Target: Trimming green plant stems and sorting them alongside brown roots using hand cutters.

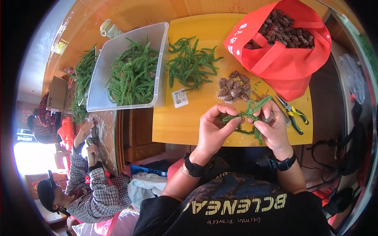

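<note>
My left hand (214, 131) pinches a green artificial pine sprig (256, 105) between thumb and fingertips. On its other side my right hand (275, 131) closes on the same sprig, with a brown pine cone (268, 117) among its fingers. Needled branches stick out above and below my fingertips. Just beyond my hands lies a small heap of pine cones (235, 87) on the yellow board (173, 126). Yellow-and-black pliers (292, 112) rest beside my right hand. How the cone joins the sprig is hidden by my fingers.
A red bag (271, 63) full of pine cones stands at the far right. Loose green sprigs (193, 63) lie beside a clear plastic bin (161, 51) filled with more. A white label card (180, 98) sits near it. At left, a co-worker (94, 185) works at another table.
</note>
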`<state>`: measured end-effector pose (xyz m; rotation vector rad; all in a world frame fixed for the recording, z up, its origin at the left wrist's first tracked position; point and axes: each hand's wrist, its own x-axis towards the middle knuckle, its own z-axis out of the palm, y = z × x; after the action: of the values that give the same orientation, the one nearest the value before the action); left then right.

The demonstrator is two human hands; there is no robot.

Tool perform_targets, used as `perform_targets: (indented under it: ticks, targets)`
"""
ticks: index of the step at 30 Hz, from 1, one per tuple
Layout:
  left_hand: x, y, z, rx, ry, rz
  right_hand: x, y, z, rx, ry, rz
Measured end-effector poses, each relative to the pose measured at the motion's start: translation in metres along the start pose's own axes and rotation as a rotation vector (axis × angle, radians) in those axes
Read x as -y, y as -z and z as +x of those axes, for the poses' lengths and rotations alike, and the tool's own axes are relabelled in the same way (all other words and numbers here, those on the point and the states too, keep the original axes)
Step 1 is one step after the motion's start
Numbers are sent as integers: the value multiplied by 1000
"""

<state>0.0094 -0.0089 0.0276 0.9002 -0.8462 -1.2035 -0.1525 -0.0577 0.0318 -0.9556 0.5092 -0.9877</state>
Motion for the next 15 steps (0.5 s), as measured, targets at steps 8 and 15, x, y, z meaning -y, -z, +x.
perform_targets:
  ticks: [8, 15]
  targets:
    - [-3, 7, 1, -147, -124, 45, 45, -6, -15, 44, 433, -1064]
    - [-2, 2, 1, -167, -239, 139, 50, -34, -29, 177, 216, -1034]
